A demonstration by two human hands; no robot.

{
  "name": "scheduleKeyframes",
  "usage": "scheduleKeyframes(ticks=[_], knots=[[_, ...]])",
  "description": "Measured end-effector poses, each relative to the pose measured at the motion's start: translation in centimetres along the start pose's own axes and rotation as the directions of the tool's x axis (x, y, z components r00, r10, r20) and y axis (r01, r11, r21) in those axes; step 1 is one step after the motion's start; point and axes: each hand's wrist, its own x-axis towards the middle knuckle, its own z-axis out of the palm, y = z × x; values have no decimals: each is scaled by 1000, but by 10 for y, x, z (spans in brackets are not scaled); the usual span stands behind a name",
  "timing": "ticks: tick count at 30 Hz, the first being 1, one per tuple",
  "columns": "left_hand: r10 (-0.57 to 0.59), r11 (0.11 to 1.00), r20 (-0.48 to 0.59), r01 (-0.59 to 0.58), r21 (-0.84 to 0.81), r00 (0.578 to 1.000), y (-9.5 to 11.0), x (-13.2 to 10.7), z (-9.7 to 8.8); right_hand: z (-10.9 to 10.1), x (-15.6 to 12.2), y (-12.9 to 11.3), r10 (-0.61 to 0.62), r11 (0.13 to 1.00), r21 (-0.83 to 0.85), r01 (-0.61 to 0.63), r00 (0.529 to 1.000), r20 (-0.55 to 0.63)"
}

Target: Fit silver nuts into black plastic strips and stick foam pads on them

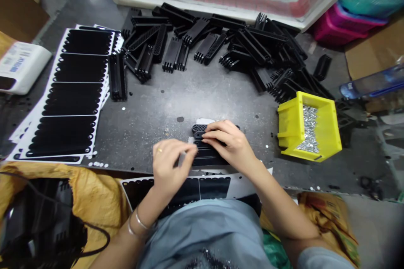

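Several long black plastic parts (208, 160) lie side by side at the table's near edge, between my hands. The farthest one shows a textured face (198, 127). My right hand (232, 143) reaches over them, its thumb and fingers closed at the rounded end of a black strip (198, 135). At their left end my left hand (172, 162) is closed in a pinch, slightly blurred. A small greyish bit shows between its thumb and fingers, too unclear to name. Below, a sheet of black strips (214, 188) rests across the lap, partly hidden by my left forearm.
A heap of black plastic parts (202, 29) spans the back of the table. Sheets of black die-cut strips (72, 96) are stacked at left. A yellow bin (288, 128) of small shiny metal pieces stands at right. Behind the heap is a white foam box (202, 6).
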Motion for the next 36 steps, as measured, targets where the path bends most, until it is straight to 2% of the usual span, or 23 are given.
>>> scheduleKeyframes(ticks=[2, 3, 6, 9, 12, 15, 18, 22, 25, 27, 29, 31, 33, 34, 36], knots=[[-206, 978, 51, 204, 33, 977, -2, 15, 1, -1, 0, 1, -12, 1000, 8, 12, 1000, -3], [-263, 965, 90, 261, 32, 961, -4, 21, 2, -2, 0, 2, -17, 1000, 11, 17, 1000, -5], [-335, 941, 167, 340, 4, 927, -7, 32, 7, -1, 1, 1, -20, 1000, 1, 20, 1000, 4], [-384, 920, 198, 391, 3, 902, -6, 36, 11, 0, 3, -1, -36, 999, -28, 36, 999, 10], [-404, 907, 239, 420, -18, 883, -6, 38, 12, -11, 1, -1, -53, 996, -63, 56, 998, 43], [-397, 905, 262, 423, -49, 880, -9, 39, 11, -32, -10, 4, 68, 997, -51, -66, 997, 42], [-392, 905, 259, 421, -64, 883, -12, 38, 11, -49, -24, 13, 202, 978, 59, -201, 979, -19], [-379, 913, 247, 404, -57, 892, -16, 37, 13, -48, -32, 24, 206, 971, 141, -194, 975, -79], [-353, 925, 249, 377, -51, 902, -19, 39, 15, -44, -30, 28, 176, 976, 142, -167, 983, -53], [-323, 940, 236, 339, -29, 917, -17, 39, 13, -44, -32, 26, 136, 990, 60, -131, 986, -93], [-258, 966, 142, 256, 34, 956, -8, 34, 10, -46, -41, 18, 87, 990, -89, -106, 978, -191], [-102, 992, 10, 101, 69, 995, 4, 18, 8, -48, -59, 4, 72, 982, -151, -113, 965, -252], [102, 995, -32, -101, 20, 994, 17, -7, 9, -44, -83, -12, 118, 988, -76, -133, 978, -173], [194, 980, 3, -194, -36, 981, 21, -21, 11, -39, -95, -18, 143, 989, -32, -146, 986, -91], [310, 947, 98, -297, -125, 946, 25, -50, 20, -23, -116, -25, 160, 987, -34, -160, 987, 27]])
